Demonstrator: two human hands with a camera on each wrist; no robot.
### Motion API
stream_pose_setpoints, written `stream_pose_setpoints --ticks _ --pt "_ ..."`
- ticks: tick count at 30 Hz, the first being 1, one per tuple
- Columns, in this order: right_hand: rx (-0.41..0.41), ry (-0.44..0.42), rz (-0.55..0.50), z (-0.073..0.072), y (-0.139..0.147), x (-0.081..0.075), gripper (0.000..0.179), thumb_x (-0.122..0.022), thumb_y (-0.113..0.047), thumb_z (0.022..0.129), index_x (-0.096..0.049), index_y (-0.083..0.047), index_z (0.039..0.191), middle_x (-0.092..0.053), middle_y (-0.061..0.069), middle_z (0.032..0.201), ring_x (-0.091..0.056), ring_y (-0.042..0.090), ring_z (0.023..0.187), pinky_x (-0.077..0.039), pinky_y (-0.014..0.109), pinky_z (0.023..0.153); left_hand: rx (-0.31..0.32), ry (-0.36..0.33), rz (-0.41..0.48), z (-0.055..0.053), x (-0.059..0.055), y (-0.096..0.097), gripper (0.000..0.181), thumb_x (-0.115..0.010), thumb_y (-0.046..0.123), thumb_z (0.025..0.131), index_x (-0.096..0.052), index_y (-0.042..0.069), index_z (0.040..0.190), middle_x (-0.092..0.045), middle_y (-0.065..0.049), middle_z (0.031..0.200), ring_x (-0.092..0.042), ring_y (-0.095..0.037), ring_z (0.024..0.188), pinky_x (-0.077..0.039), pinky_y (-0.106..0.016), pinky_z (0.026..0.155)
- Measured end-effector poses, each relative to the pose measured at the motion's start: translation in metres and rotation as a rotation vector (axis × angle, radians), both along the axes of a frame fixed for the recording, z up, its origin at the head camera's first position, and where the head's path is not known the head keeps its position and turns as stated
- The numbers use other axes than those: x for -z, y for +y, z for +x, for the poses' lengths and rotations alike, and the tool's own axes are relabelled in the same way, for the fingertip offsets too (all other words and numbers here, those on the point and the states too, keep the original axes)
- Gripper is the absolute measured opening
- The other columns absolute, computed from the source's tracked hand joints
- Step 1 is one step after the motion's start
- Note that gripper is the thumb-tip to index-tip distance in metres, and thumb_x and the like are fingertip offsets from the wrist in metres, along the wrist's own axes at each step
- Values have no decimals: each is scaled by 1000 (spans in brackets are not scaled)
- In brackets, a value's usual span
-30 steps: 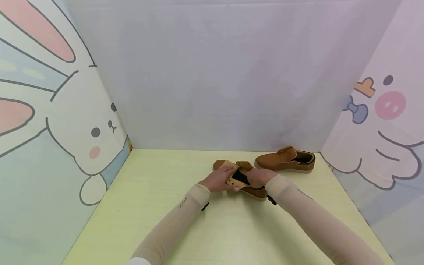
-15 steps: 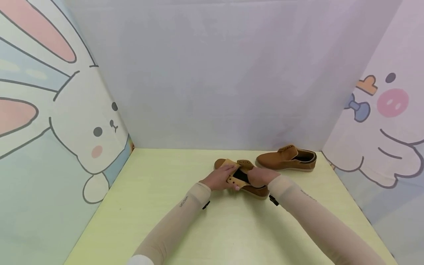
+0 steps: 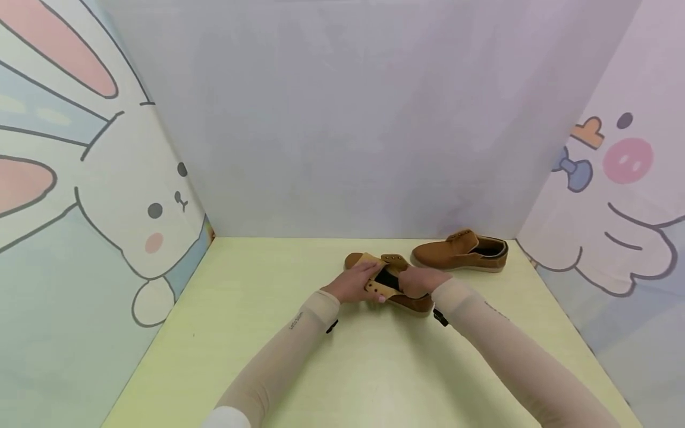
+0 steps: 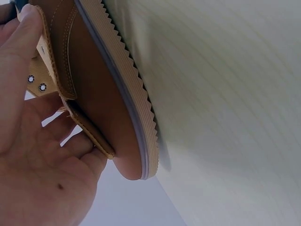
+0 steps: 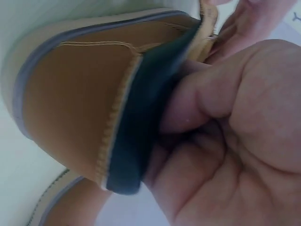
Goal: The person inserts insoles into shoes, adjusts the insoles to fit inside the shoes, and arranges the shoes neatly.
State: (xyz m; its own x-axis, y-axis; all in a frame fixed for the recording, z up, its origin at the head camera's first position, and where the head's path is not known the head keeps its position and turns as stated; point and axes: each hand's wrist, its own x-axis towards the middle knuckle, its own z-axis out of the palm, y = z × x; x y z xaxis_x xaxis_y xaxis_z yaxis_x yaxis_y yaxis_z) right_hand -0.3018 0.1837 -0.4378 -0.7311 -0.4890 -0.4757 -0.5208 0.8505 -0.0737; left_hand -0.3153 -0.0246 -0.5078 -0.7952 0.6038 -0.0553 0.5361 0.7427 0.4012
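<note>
A brown leather shoe (image 3: 409, 307) without laces stands on the table between both hands, toe pointing to the far left. Its tan tongue (image 3: 368, 258) is folded forward, and the eyelet flaps are spread. My left hand (image 3: 353, 284) holds the front of the opening; in the left wrist view the thumb (image 4: 23, 40) lies along the near flap, with the other fingers around the tongue. My right hand (image 3: 420, 281) reaches into the shoe at the heel. Past the dark collar lining (image 5: 127, 141) its fingers are bent, their tips hidden inside, so I cannot tell what they hold.
The matching brown shoe (image 3: 444, 254) stands just behind on the right, close to the grey back wall (image 3: 342, 131), toe to the left. Side walls with cartoon animals bound the pale yellow table (image 3: 257, 285).
Both hands keep their places at the shoe, and neither shoe has moved on the table. Only the head view has shifted slightly.
</note>
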Motion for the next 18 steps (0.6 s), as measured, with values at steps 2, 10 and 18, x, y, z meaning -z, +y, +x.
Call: stream_pose_setpoints --ticks 2,10,18 --pt "2 -2 -23 0 -1 1 30 -50 -1 102 -67 -11 79 -53 -2 68 -42 12 60 -36 29 58 -3 -5 -5 1 2 -1 97 -66 64 88 -24 20 163 -25 -3 166 -22 -23 152 -29 -42 119" --pt "27 -12 -83 3 -4 0 34 -49 0 101 -65 -11 73 -44 -4 62 -36 10 57 -34 27 56 15 -10 -1 0 -1 -3 99 -65 66 88 -21 20 164 -22 -3 167 -19 -23 153 -28 -42 119" --pt "14 63 -46 1 -1 -3 26 -52 -4 100 -65 -11 78 -57 -1 71 -47 12 63 -42 29 61 26 13 -25 -12 -10 2 100 -65 66 87 -21 20 164 -23 -3 167 -19 -22 153 -27 -40 120"
